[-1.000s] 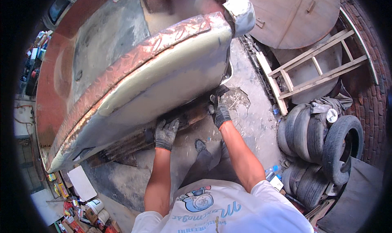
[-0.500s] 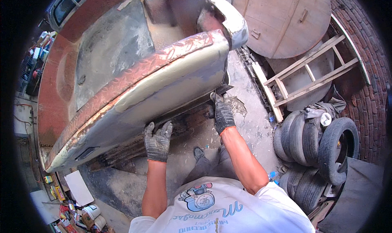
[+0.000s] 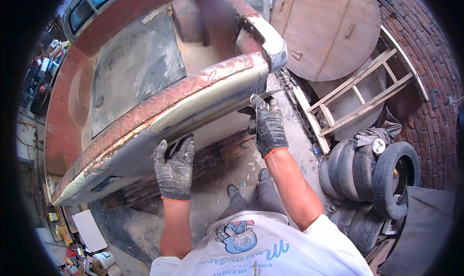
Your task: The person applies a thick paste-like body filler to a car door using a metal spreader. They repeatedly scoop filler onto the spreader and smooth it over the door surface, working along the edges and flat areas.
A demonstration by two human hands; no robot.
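A long metal strip point(image 3: 220, 127), its lower face pale, runs along the lower edge of the truck bed's curved tailgate panel point(image 3: 203, 92). My left hand point(image 3: 175, 169), in a dark knit glove with an orange cuff, grips the strip's left part with thumb and fingers on either side of a dark gap. Near the pointed right end, my right hand point(image 3: 269, 126), gloved alike, holds the strip with fingertips over its edge. The palm-side contact of both hands is partly hidden. Patches of grey and cream coat the panel under a rusty red tread-plate edge point(image 3: 193, 80).
Right of me stand stacked tyres point(image 3: 355, 172), a wooden frame point(image 3: 362, 94) and a round wooden board point(image 3: 324, 31) by a brick wall point(image 3: 430, 82). A white board point(image 3: 90, 230) and assorted small containers lie at lower left. The truck bed point(image 3: 135, 73) fills the upper left.
Both hands have risen slightly toward the panel, the left also shifting left. The strip has tilted, so its pale face now shows between my hands.
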